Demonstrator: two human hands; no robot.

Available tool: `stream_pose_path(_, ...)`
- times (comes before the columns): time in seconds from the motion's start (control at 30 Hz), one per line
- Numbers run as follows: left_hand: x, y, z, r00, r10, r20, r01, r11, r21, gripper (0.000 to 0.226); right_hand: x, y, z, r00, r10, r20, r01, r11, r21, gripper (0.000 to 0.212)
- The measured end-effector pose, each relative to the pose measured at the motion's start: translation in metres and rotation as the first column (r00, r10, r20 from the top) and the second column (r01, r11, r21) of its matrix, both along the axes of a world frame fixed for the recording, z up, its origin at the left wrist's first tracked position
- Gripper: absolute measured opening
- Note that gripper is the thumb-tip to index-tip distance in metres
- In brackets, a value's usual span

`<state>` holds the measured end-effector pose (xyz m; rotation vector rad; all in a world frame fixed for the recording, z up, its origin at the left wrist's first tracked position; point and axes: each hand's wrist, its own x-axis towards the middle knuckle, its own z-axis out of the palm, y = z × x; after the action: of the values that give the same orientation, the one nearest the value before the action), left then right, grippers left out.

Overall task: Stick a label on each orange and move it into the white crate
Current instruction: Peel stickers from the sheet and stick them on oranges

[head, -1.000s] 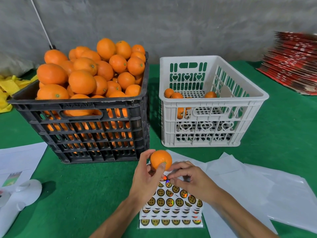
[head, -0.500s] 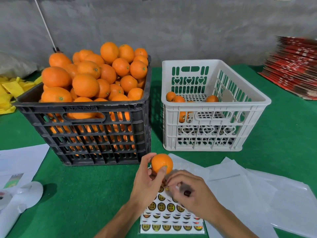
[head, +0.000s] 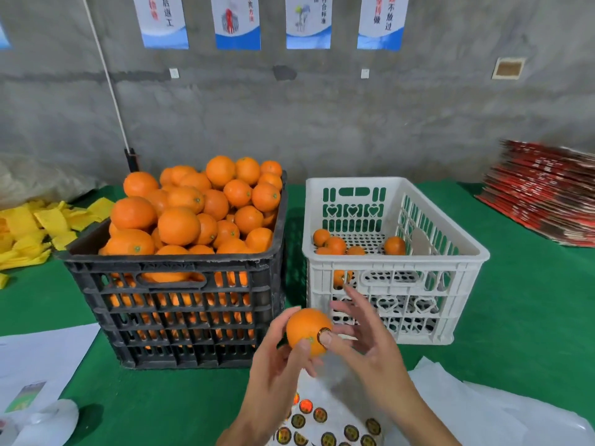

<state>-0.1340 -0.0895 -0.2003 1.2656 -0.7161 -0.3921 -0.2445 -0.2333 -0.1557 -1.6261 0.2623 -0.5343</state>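
My left hand (head: 277, 371) grips one orange (head: 304, 328) in front of the two crates. My right hand (head: 370, 346) has its fingers spread, and its thumb presses a round gold label (head: 323, 333) onto the orange's right side. A black crate (head: 180, 304) on the left is heaped with oranges (head: 193, 207). The white crate (head: 396, 262) on the right holds several oranges (head: 336, 245) on its floor. A sheet of round gold labels (head: 322, 426) lies below my hands, partly hidden by them.
Green cloth (head: 528, 300) covers the table. White backing sheets (head: 483, 410) lie at the lower right, white paper (head: 42, 358) and a white object (head: 48, 423) at the lower left. Yellow pieces (head: 35, 226) sit far left, a red stack (head: 544, 201) far right. A grey wall stands behind.
My right hand left the label sheet with a label and pressed it onto the orange. Both hands and the orange rose. The view tilted upward.
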Motion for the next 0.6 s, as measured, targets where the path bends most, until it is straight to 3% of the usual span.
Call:
stream_pose_path(0.07, 0.009, -0.006, 0.029, 0.994, -0.091, 0.058, 0.09, 0.996, 0.011, 0.055, 0.005, -0.009, 0.032, 0.988, 0.152, 0.03, -0.153, 0.987, 0.043, 0.047)
stream_pose_path(0.17, 0.025, -0.019, 0.082, 0.964, -0.12, 0.236, 0.081, 0.982, 0.168, 0.056, 0.015, -0.025, 0.074, 0.983, 0.133, 0.127, -0.143, 0.987, 0.077, 0.038)
stream_pose_path(0.27, 0.043, -0.027, 0.133, 0.875, -0.076, 0.478, -0.049, 0.969, 0.244, 0.042, 0.029, -0.037, 0.101, 0.978, 0.063, 0.199, -0.081, 0.993, 0.083, 0.036)
stream_pose_path(0.37, 0.07, -0.017, 0.177, 0.691, 0.16, 0.705, -0.338, 0.933, 0.12, 0.03, 0.048, -0.051, 0.108, 0.952, -0.13, 0.276, 0.169, 0.978, -0.124, 0.032)
stream_pose_path(0.43, 0.098, 0.003, 0.198, 0.482, 0.292, 0.826, -0.578, 0.814, 0.05, 0.029, 0.059, -0.06, 0.106, 0.93, -0.221, 0.294, 0.312, 0.898, -0.311, 0.029)
stream_pose_path(0.5, 0.132, 0.027, 0.21, 0.386, 0.216, 0.897, -0.785, 0.588, 0.196, 0.038, 0.066, -0.067, 0.1, 0.929, -0.264, 0.258, 0.353, 0.841, -0.41, 0.031)
stream_pose_path(0.57, 0.159, 0.045, 0.209, 0.484, 0.08, 0.871, -0.85, 0.279, 0.447, 0.05, 0.071, -0.072, 0.092, 0.925, -0.308, 0.225, 0.379, 0.807, -0.454, 0.034)
stream_pose_path(0.6, 0.167, 0.051, 0.207, 0.557, 0.036, 0.83, -0.819, 0.188, 0.542, 0.056, 0.073, -0.075, 0.09, 0.915, -0.334, 0.225, 0.402, 0.795, -0.454, 0.035)
